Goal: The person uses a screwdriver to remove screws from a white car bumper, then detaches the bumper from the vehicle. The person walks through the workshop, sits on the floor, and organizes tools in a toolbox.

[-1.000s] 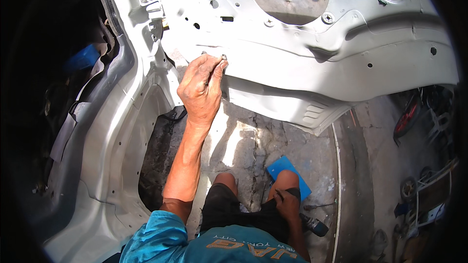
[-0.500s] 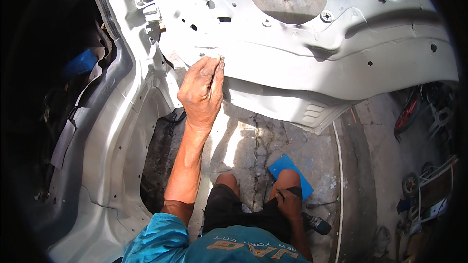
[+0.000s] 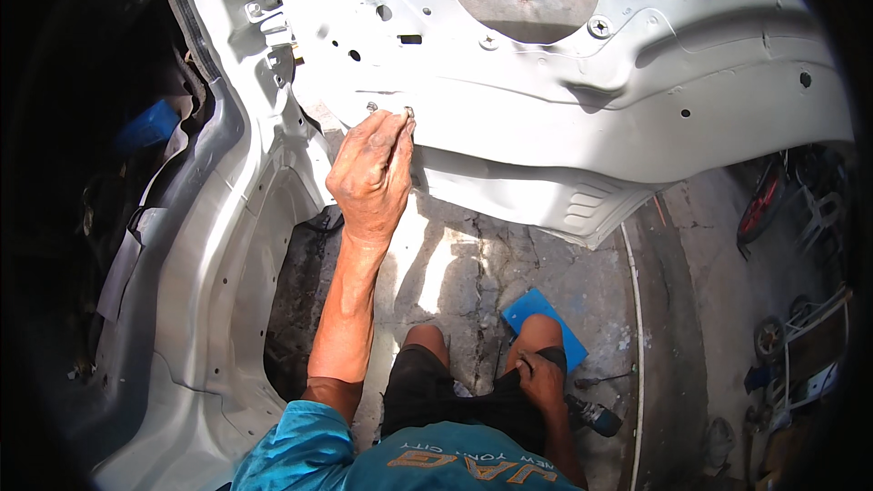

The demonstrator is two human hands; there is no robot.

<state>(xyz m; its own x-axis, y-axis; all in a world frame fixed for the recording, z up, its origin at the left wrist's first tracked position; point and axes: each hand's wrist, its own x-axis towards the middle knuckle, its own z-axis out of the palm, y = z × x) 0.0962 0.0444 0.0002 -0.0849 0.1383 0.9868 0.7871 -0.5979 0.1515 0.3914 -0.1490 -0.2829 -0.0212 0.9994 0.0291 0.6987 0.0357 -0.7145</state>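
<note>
My left hand (image 3: pixel 371 177) is raised to the lower edge of a bare white car door panel (image 3: pixel 509 123). Its fingertips are pinched together against the metal at a small fastener (image 3: pixel 408 112), mostly covered by the fingers. Just left of it, another small fastener or hole (image 3: pixel 372 106) shows in the panel. My right hand (image 3: pixel 543 376) rests on my right thigh near the knee, fingers curled in; whatever it may hold is too small to make out.
The car's door frame (image 3: pixel 214 264) curves along the left, with a blue object (image 3: pixel 150 125) inside the dark cabin. A blue flat piece (image 3: pixel 569 350) lies by my right knee, near a power drill (image 3: pixel 596 416) and a screwdriver (image 3: pixel 600 382). A white cable or pipe (image 3: pixel 634 309) runs along the concrete.
The view has shifted slightly. My left hand keeps its pinch at the same spot on the door panel, and my right hand stays on my thigh.
</note>
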